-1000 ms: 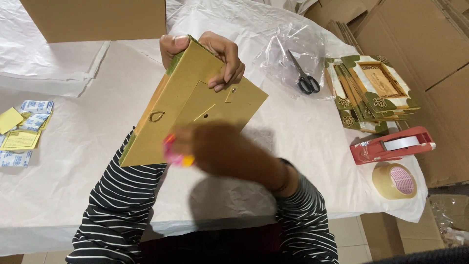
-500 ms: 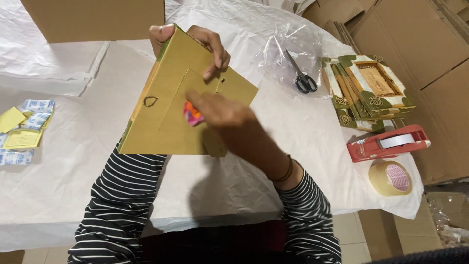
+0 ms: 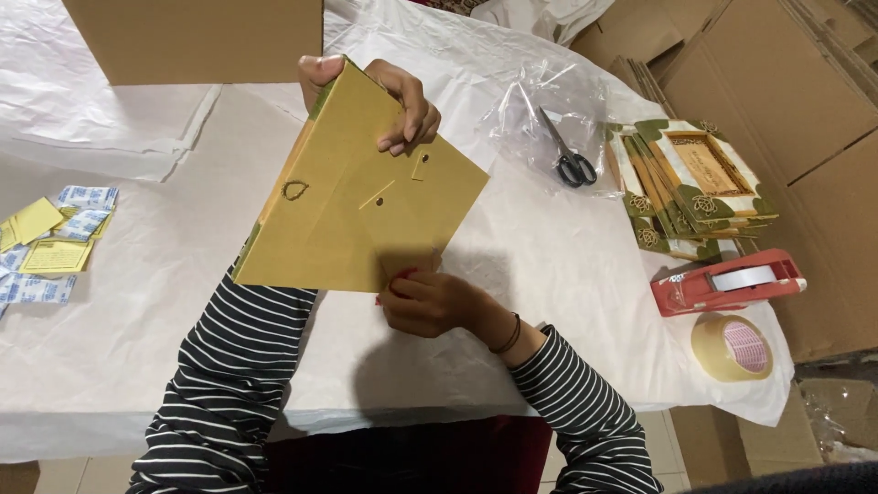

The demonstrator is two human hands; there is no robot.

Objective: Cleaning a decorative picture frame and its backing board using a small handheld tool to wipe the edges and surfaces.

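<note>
My left hand (image 3: 384, 91) grips the top corner of a picture frame (image 3: 357, 197), held tilted above the table with its plain brown back toward me. The back shows a small wire hanger loop and metal clips, and green edging peeks out at the rim. My right hand (image 3: 434, 302) is at the frame's lower edge, fingers closed around a small red and pink object (image 3: 395, 282) that is mostly hidden. Both sleeves are black and white striped.
White paper covers the table (image 3: 137, 320). A stack of green-and-white decorated frames (image 3: 686, 187) lies at right, with scissors (image 3: 567, 155) on clear plastic, a red tape dispenser (image 3: 727, 282) and a tape roll (image 3: 732, 348). Small packets (image 3: 55, 247) lie left. A cardboard box (image 3: 197, 37) stands behind.
My right hand dropped from the middle of the frame's back down to its lower edge, still closed on the small red object. The frame turned slightly in my left hand.
</note>
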